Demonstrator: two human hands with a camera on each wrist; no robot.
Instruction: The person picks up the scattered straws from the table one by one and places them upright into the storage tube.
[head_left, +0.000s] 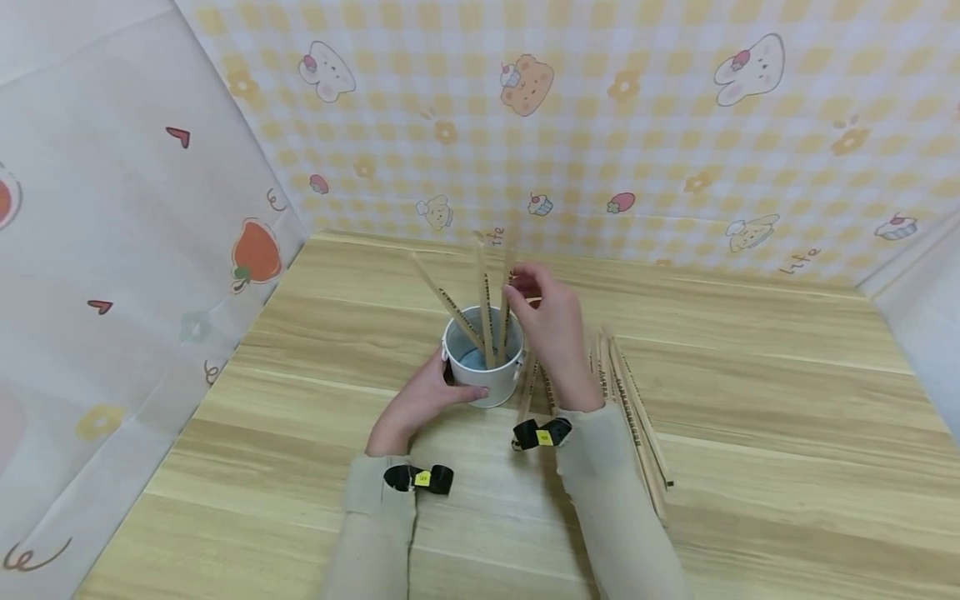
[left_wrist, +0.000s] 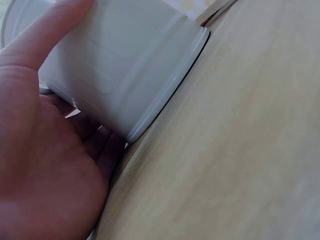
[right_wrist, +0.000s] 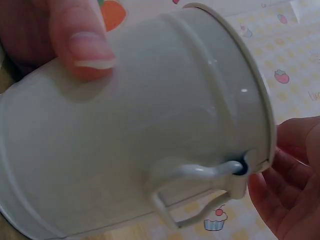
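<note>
A small white metal bucket (head_left: pixel 487 388) with side handles stands on the table. My left hand (head_left: pixel 426 393) grips its left and near side, the thumb across the front; in the left wrist view the thumb (left_wrist: pixel 55 30) lies along the wall. Three slim wooden pencils with dark printing stand in the bucket: a left-leaning pencil (head_left: pixel 442 296), a middle pencil (head_left: pixel 484 292) and a right pencil (head_left: pixel 506 321). My right hand (head_left: pixel 553 321), above the right rim, pinches the right pencil near its upper part. The right wrist view shows curled fingers (right_wrist: pixel 287 175) beyond the rim, without the pencil.
More wooden pencils (head_left: pixel 630 408) lie in a loose pile on the table (head_left: pixel 787 433), partly under my right forearm. A checked cloth (head_left: pixel 600 158) hangs behind the table, and a white printed cloth (head_left: pixel 135 250) hangs on the left.
</note>
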